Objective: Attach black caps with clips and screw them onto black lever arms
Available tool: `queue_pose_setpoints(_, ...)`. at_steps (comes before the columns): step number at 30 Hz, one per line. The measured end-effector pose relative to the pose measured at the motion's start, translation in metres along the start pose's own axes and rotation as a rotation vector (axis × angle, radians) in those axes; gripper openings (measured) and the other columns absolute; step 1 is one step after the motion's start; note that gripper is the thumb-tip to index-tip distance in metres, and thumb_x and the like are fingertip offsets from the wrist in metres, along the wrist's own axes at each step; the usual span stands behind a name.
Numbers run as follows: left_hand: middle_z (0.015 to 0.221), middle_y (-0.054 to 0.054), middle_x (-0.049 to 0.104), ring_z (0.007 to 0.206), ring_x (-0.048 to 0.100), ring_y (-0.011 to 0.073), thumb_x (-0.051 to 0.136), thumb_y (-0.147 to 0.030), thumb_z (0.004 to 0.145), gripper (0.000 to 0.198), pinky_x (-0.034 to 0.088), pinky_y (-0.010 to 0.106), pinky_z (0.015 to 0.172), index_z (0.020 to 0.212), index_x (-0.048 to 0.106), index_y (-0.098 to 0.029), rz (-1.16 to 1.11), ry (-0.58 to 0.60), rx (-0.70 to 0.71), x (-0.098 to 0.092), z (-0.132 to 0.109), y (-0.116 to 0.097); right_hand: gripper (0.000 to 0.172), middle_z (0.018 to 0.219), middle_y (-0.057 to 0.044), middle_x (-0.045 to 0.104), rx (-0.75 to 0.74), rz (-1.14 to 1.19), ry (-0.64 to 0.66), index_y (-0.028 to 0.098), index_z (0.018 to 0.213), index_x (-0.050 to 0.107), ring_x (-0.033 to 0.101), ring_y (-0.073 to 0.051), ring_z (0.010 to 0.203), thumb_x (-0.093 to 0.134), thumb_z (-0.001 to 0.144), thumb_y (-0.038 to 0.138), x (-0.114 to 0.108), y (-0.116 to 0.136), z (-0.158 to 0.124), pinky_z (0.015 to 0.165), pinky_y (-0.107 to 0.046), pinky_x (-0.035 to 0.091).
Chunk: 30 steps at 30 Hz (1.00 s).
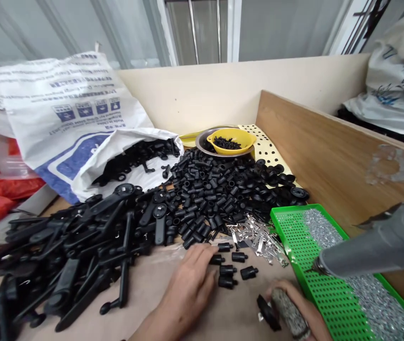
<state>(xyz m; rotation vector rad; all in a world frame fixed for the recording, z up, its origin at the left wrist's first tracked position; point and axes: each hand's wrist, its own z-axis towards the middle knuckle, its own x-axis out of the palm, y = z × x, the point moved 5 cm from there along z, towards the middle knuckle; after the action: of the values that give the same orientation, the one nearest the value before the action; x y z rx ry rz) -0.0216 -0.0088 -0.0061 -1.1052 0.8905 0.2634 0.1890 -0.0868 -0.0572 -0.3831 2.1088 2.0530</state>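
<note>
My left hand (pixel 192 279) rests on the brown work surface, its fingers bent and close together. Their tips are at the end of a small black cylinder (pixel 218 259) with a narrow stub, seemingly gripping it. Similar black cylinders lie just right of it, among them one (pixel 249 273) on its side. My right hand (pixel 306 308), partly cut off by the lower edge, is closed around a round black cap (pixel 268 312) held on edge. A grey, speckled, sleeve-like cover (pixel 289 310) sits at its thumb; the fingers behind are mostly hidden.
A green perforated tray (pixel 294 255) holds small silvery screws; a grey power screwdriver (pixel 372 241) hangs over it. Black crank handles (pixel 70 274) pile up left, short black tubes (pixel 205 199) behind, thin metal strips (pixel 258 234) nearer. A yellow colander (pixel 235 150), white sack (pixel 59 99) and wooden partition (pixel 329 147) stand beyond.
</note>
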Motion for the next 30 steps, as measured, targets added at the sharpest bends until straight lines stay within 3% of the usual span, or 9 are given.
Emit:
queue_pose_setpoints(2, 0.106, 0.012, 0.062, 0.097, 0.054, 0.0256, 0.041, -0.009, 0.085, 0.031, 0.047, 0.041, 0.086, 0.112, 0.058, -0.014, 0.167, 0.045, 0.062, 0.009, 0.003, 0.005, 0.021, 0.07, 0.001, 0.068, 0.098, 0.202, 0.022, 0.026, 0.089, 0.063, 0.065, -0.016, 0.065, 0.05, 0.085, 0.042, 0.007, -0.003, 0.005, 0.062, -0.023, 0.05)
queue_pose_setpoints(5, 0.096, 0.012, 0.064, 0.088, 0.055, 0.0252, 0.035, -0.007, 0.087, 0.031, 0.05, 0.041, 0.079, 0.103, 0.062, -0.013, 0.29, 0.108, 0.075, 0.021, 0.005, 0.012, 0.029, 0.056, 0.001, 0.063, 0.246, 0.572, -0.005, 0.023, 0.074, 0.064, 0.061, -0.014, 0.054, 0.056, 0.082, 0.049, 0.019, -0.005, 0.011, 0.054, -0.022, 0.048)
queue_pose_setpoints(9, 0.096, 0.012, 0.063, 0.089, 0.056, 0.025, 0.039, -0.014, 0.089, 0.027, 0.048, 0.038, 0.079, 0.105, 0.062, -0.014, 0.191, 0.048, 0.03, 0.01, 0.008, 0.016, 0.039, 0.057, -0.001, 0.063, 0.318, 0.811, 0.032, 0.02, 0.069, 0.064, 0.06, -0.014, 0.05, 0.058, 0.079, 0.056, 0.034, -0.005, 0.015, 0.052, -0.026, 0.05)
queue_pose_setpoints(12, 0.092, 0.008, 0.064, 0.084, 0.057, 0.0219, 0.049, -0.025, 0.088, 0.021, 0.045, 0.031, 0.076, 0.102, 0.064, -0.019, -0.1, 0.037, -0.08, -0.005, 0.007, 0.011, 0.037, 0.061, -0.001, 0.063, 0.27, 0.722, 0.036, 0.021, 0.073, 0.063, 0.061, -0.015, 0.054, 0.054, 0.082, 0.055, 0.031, -0.003, 0.02, 0.054, -0.027, 0.051)
queue_pose_setpoints(14, 0.085, 0.005, 0.064, 0.078, 0.056, 0.0201, 0.055, -0.034, 0.085, 0.021, 0.043, 0.027, 0.07, 0.095, 0.067, -0.021, -0.383, 0.099, -0.177, -0.007, 0.004, 0.004, 0.042, 0.059, -0.001, 0.062, 0.184, 0.597, 0.037, 0.022, 0.074, 0.061, 0.062, -0.017, 0.054, 0.045, 0.085, 0.058, 0.024, 0.001, 0.026, 0.054, -0.03, 0.052)
queue_pose_setpoints(16, 0.084, 0.005, 0.064, 0.079, 0.056, 0.0205, 0.059, -0.042, 0.081, 0.026, 0.042, 0.027, 0.07, 0.092, 0.069, -0.021, -0.688, 0.189, -0.275, -0.001, 0.0, -0.007, 0.045, 0.056, -0.001, 0.061, 0.109, 0.47, 0.02, 0.022, 0.07, 0.059, 0.062, -0.019, 0.055, 0.04, 0.087, 0.059, 0.018, 0.005, 0.03, 0.056, -0.031, 0.053)
queue_pose_setpoints(19, 0.087, 0.004, 0.064, 0.084, 0.055, 0.0207, 0.066, -0.044, 0.076, 0.029, 0.04, 0.027, 0.074, 0.09, 0.07, -0.02, -0.997, 0.26, -0.381, 0.011, -0.005, -0.021, 0.036, 0.06, 0.0, 0.061, 0.044, 0.3, -0.099, 0.023, 0.071, 0.057, 0.062, -0.019, 0.059, 0.045, 0.085, 0.055, 0.012, 0.012, 0.029, 0.058, -0.029, 0.051)
queue_pose_setpoints(23, 0.08, 0.002, 0.063, 0.076, 0.053, 0.016, 0.072, -0.043, 0.072, 0.028, 0.036, 0.024, 0.069, 0.086, 0.072, -0.019, -1.152, 0.287, -0.412, 0.022, -0.005, -0.03, 0.026, 0.066, 0.001, 0.061, 0.019, 0.143, -0.25, 0.025, 0.079, 0.056, 0.06, -0.017, 0.06, 0.047, 0.085, 0.048, 0.012, 0.025, 0.021, 0.056, -0.025, 0.048)
queue_pose_setpoints(30, 0.078, 0.002, 0.062, 0.073, 0.051, 0.0136, 0.075, -0.04, 0.069, 0.028, 0.035, 0.022, 0.067, 0.085, 0.074, -0.017, -1.193, 0.269, -0.437, 0.027, -0.003, -0.029, 0.013, 0.077, 0.002, 0.065, -0.065, -0.171, -0.265, 0.025, 0.086, 0.056, 0.062, -0.016, 0.068, 0.048, 0.08, 0.034, 0.004, 0.029, 0.019, 0.05, -0.02, 0.043)
